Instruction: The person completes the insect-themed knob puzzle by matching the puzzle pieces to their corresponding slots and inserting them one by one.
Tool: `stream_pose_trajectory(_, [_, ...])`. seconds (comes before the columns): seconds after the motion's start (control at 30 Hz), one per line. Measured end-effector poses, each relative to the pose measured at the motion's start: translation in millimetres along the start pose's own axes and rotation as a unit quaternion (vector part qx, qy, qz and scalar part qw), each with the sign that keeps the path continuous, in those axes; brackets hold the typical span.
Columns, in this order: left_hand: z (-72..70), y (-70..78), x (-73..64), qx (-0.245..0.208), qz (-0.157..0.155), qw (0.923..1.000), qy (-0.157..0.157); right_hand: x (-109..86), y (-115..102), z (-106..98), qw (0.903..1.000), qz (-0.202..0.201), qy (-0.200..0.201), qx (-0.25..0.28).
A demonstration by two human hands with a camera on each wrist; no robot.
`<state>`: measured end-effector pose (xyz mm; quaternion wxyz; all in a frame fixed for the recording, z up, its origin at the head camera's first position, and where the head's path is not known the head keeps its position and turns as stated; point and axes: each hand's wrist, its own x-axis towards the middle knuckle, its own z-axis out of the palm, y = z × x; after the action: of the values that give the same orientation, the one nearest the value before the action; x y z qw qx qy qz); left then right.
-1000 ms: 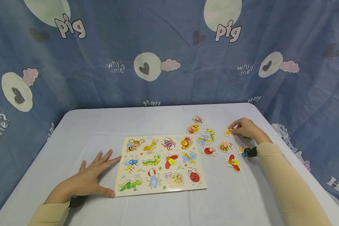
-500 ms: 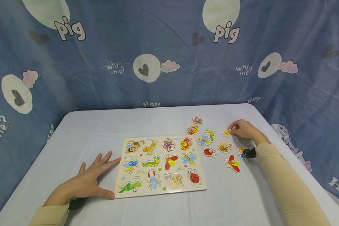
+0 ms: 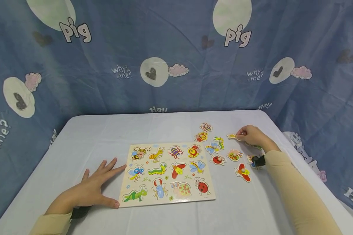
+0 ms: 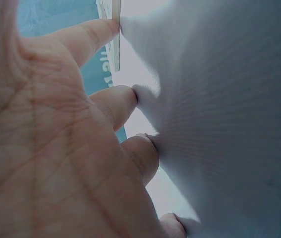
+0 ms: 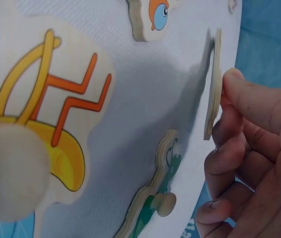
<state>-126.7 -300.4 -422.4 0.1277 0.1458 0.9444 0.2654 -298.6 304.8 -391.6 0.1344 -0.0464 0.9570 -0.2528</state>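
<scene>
My left hand (image 3: 92, 186) lies with spread fingers at the left side of the wooden insect puzzle board (image 3: 167, 156); its index fingertip and thumb touch the board's edge. In the left wrist view, the other fingertips (image 4: 145, 153) rest on the white cloth. At the right of the table, my right hand (image 3: 253, 135) pinches a yellow insect puzzle piece (image 3: 231, 136) between thumb and fingers. The right wrist view shows that piece (image 5: 214, 89) edge-on, tilted up from the cloth. A green knobbed piece (image 5: 150, 203) lies just below this hand.
Several loose knobbed pieces lie right of the board, among them a ladybug (image 3: 218, 160), a snail (image 3: 234, 155), a red-winged insect (image 3: 243, 172) and a spider (image 3: 206, 126). A long-legged insect piece (image 5: 71, 153) lies beneath the right wrist. A blue printed curtain (image 3: 176, 39) hangs behind the table.
The yellow piece in my right hand has shifted slightly left and turned, now showing a thinner outline in the head view. My left hand stays at the board's edge.
</scene>
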Motion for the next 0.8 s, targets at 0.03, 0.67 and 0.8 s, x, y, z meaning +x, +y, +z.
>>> stream_pose_trajectory(0.03, [0.3, 0.0, -0.1, 0.001, 0.001, 1.0000, 0.000, 0.3, 0.4, 0.4, 1.0000, 0.001, 0.001, 0.000])
stream_pose_trajectory(0.67, [1.5, -2.1, -0.2, 0.015, -0.013, 0.9998, -0.005, 2.9, -1.1, 7.4, 0.9998, 0.021, 0.005, 0.003])
stream_pose_trajectory(0.8, [1.6, -1.7, 2.1, 0.010, -0.013, 0.9999, -0.006, 3.0, 0.5, 7.6, 0.9995, 0.032, 0.003, 0.002])
